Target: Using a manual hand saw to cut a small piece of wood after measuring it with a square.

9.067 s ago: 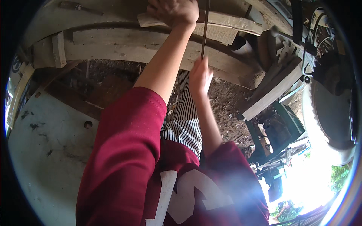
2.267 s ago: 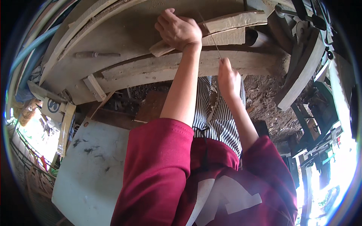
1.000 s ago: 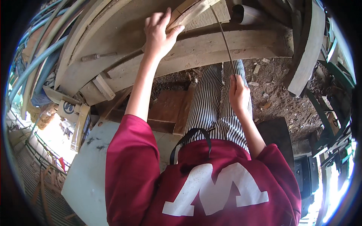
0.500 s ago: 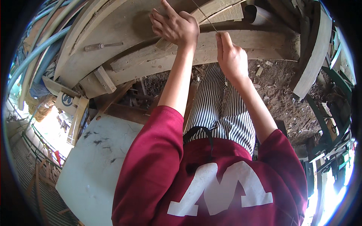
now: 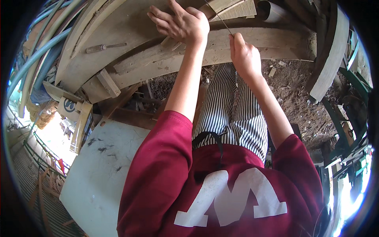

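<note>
Fingers spread, my left hand (image 5: 183, 25) lies over a pale curved wooden piece (image 5: 227, 8) at the top of the view, hiding part of it; that wood rests above a broad curved timber (image 5: 276, 39). My right hand (image 5: 244, 59) is closed round the lower end of a thin, dark metal rod or blade (image 5: 222, 22), which crosses the pale piece and runs out of the top edge. The exact contact between rod and wood is too small to tell.
A hand tool with a handle (image 5: 96, 48) lies at upper left, near stacked hoses (image 5: 37, 59). An upright curved timber (image 5: 329, 59) stands at right, above dirt floor with wood scraps (image 5: 300, 110). A pale board (image 5: 89, 177) fills the lower left.
Since a second ago my left hand has moved right and spread its fingers, and my right hand has moved upward toward the pale wood, bringing the rod with it. The last half second shows only small shifts.
</note>
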The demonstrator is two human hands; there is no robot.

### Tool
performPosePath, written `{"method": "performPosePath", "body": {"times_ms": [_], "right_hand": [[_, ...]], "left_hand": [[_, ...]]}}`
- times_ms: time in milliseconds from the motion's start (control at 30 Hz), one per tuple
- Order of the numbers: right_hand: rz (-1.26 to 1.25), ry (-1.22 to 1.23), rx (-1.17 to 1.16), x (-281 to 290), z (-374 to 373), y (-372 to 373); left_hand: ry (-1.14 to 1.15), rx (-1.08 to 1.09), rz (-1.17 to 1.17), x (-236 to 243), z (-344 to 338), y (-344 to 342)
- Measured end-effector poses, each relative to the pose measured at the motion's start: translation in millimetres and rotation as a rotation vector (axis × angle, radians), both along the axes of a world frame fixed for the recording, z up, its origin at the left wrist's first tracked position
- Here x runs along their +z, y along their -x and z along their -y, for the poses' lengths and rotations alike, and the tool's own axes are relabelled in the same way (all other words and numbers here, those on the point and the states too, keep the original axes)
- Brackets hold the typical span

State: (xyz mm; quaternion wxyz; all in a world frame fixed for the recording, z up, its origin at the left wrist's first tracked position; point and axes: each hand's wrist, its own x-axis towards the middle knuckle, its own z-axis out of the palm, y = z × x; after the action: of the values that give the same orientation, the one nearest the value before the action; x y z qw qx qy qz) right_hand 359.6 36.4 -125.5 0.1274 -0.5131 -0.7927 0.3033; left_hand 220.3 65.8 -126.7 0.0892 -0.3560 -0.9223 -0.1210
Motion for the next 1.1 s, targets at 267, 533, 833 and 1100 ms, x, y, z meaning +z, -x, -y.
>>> {"method": "performPosePath", "body": {"times_ms": [267,533,833,1100], "right_hand": [[0.024,0.081,0.023,22,-14,9],[-0.05,-0.042,-0.012,16,-20,14],[0.017,0.098,0.072,20,-31,18],[0.005,0.108,0.053,33,-32,27]], "left_hand": [[0.054,0.003,0.069,1,-5,15],[0.085,0.049,0.318,18,-19,18],[0.002,-0.057,0.052,-2,-14,8],[-0.024,-0.047,0.108,0,-11,15]]}}
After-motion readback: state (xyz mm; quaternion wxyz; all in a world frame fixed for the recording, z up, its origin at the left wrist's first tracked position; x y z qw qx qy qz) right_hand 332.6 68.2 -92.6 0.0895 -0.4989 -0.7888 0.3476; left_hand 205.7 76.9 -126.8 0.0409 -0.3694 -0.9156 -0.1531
